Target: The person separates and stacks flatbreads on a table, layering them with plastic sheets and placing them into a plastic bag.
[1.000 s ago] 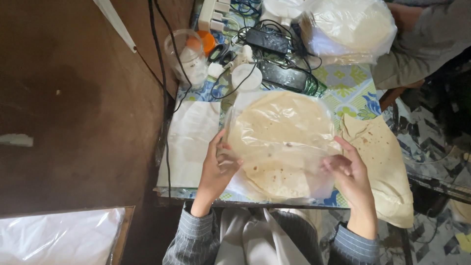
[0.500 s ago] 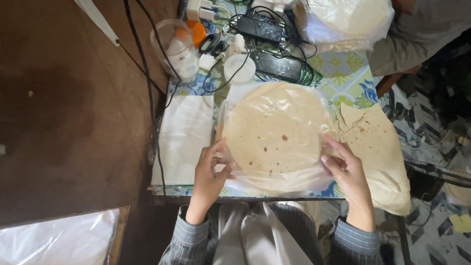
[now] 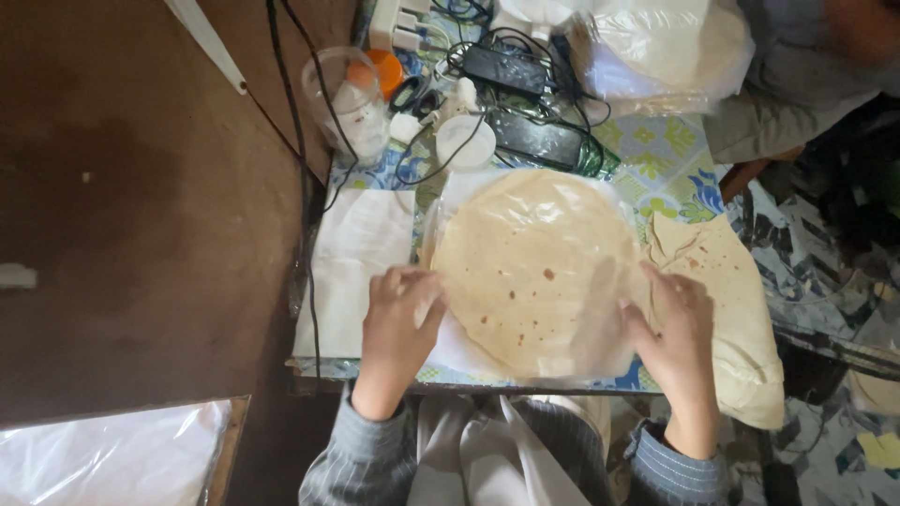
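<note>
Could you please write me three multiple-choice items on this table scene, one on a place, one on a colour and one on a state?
1. Where does the stack of loose flatbreads lie relative to the bagged flatbread?
A. To its right
B. To its left
C. Underneath it

2. What colour is the lid behind the clear plastic jar?
A. Green
B. Orange
C. Purple

3. How is the bagged flatbread held?
A. By one hand only
B. By nobody
C. Left hand and right hand at its opposite edges

Answers: 1 A, the stack sits past the right hand by the table edge; 2 B, the lid shows orange; 3 C, fingers of both hands touch the plastic.
</note>
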